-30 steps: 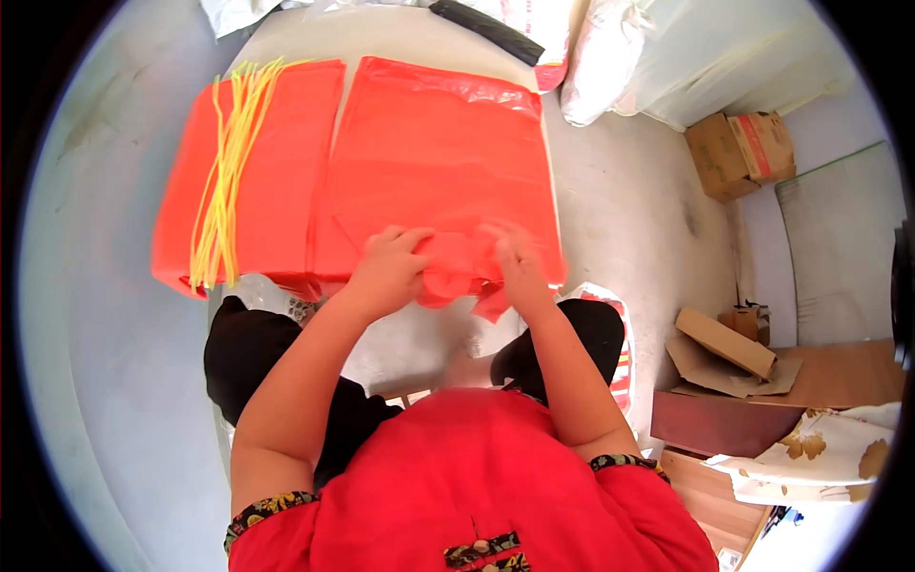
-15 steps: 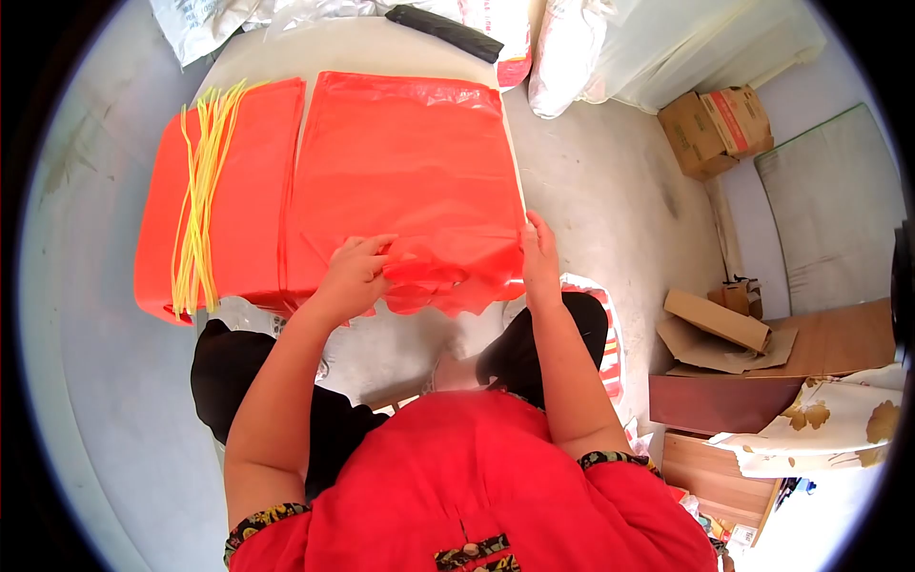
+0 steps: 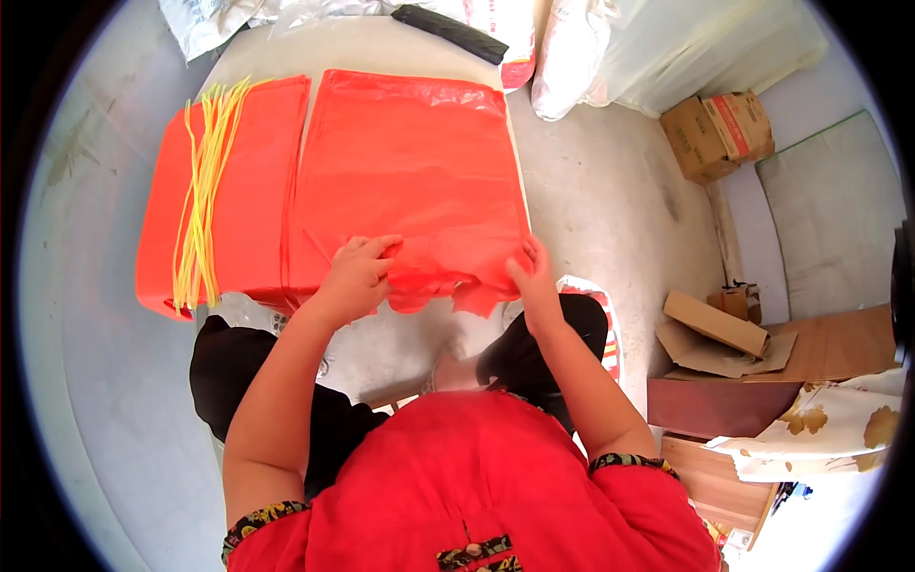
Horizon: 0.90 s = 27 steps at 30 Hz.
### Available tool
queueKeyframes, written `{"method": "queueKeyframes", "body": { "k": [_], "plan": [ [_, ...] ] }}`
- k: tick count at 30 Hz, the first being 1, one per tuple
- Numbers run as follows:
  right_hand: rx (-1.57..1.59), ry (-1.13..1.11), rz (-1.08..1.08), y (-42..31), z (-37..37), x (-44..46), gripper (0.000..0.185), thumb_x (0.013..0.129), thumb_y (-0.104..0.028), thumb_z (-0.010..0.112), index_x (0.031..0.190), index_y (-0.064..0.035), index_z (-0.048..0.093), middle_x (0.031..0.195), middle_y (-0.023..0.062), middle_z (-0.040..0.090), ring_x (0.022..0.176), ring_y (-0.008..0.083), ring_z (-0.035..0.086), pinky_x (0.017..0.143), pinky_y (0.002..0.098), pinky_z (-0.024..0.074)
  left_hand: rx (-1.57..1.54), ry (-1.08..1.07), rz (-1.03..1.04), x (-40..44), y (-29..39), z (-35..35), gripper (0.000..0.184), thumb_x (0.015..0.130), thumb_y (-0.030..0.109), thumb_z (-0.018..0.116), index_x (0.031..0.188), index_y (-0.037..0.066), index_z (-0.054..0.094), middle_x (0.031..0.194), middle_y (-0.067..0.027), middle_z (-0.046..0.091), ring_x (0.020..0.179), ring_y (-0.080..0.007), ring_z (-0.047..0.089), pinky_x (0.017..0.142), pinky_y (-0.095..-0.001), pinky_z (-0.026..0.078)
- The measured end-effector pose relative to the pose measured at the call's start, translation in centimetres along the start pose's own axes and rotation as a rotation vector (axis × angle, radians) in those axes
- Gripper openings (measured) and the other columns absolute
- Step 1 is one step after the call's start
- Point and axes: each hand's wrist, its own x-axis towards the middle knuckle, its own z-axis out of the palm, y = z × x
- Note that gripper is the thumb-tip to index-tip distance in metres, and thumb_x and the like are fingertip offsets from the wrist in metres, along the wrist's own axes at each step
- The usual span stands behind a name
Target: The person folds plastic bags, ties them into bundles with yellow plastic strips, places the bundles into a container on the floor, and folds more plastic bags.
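A stack of red plastic bags (image 3: 410, 153) lies flat on the table, its near edge crumpled and hanging over. My left hand (image 3: 360, 276) is on the near edge of the stack, thumb and fingers pinched on the red plastic. At the near right corner, my right hand (image 3: 536, 276) has its fingers bent round the edge of the bags. To the left lies a second red stack (image 3: 257, 172), folded over the table's side, with a bundle of yellow strings (image 3: 205, 191) across it.
A black roll (image 3: 450, 33) lies at the table's far edge (image 3: 315, 48). White sacks (image 3: 572, 52) stand beyond it. Cardboard boxes (image 3: 717, 136) and flattened cardboard (image 3: 715, 334) are on the right. My knees are below the near edge.
The view has shifted slightly right and down. My right hand moved out to the stack's right corner, then slightly back inward. My left hand has stayed at the near edge.
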Motion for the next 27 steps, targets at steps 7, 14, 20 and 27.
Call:
{"method": "queueKeyframes", "body": {
  "k": [7, 14, 20, 27],
  "plan": [
    [0.134, -0.150, 0.124, 2.9, -0.6, -8.7, 0.071, 0.095, 0.002, 0.066, 0.158, -0.0043, 0.033, 0.141, 0.0152, 0.056, 0.129, 0.0215, 0.058, 0.107, 0.0345, 0.0492, 0.233, 0.051, 0.081, -0.8, 0.7, 0.5, 0.035, 0.081, 0.011, 0.070, 0.114, 0.015, 0.078, 0.148, -0.0069, 0.058, 0.122, -0.0310, 0.055, 0.102, -0.0483, 0.044],
    [-0.244, -0.091, -0.127, -1.3, -3.0, -8.1, 0.040, 0.091, 0.006, 0.066, 0.130, -0.0006, 0.059, 0.143, 0.0088, 0.053, 0.116, 0.0145, 0.061, 0.098, 0.0289, 0.0513, 0.311, 0.046, 0.105, -0.8, 1.9, 0.0, 0.047, 0.080, 0.009, 0.070, 0.126, 0.020, 0.075, 0.147, -0.0066, 0.057, 0.120, -0.0299, 0.055, 0.102, -0.0462, 0.044],
    [-0.205, -0.348, -0.042, -8.8, 0.2, -2.0, 0.029, 0.095, -0.006, 0.067, 0.124, -0.0032, 0.067, 0.117, 0.0049, 0.067, 0.107, 0.0124, 0.062, 0.092, 0.0274, 0.0503, 0.351, 0.036, 0.147, -1.0, 1.7, 0.1, 0.054, 0.078, 0.006, 0.072, 0.130, 0.022, 0.073, 0.140, -0.0065, 0.061, 0.117, -0.0283, 0.056, 0.102, -0.0445, 0.045],
    [0.077, -0.592, 0.195, -10.0, 6.2, 4.4, 0.037, 0.104, -0.022, 0.059, 0.135, -0.0023, 0.061, 0.116, 0.0043, 0.068, 0.105, 0.0153, 0.066, 0.095, 0.0308, 0.0522, 0.310, 0.067, 0.185, -1.0, 1.4, 0.0, 0.048, 0.077, 0.008, 0.073, 0.124, 0.019, 0.075, 0.138, -0.0062, 0.063, 0.116, -0.0272, 0.057, 0.099, -0.0433, 0.045]
  ]
}}
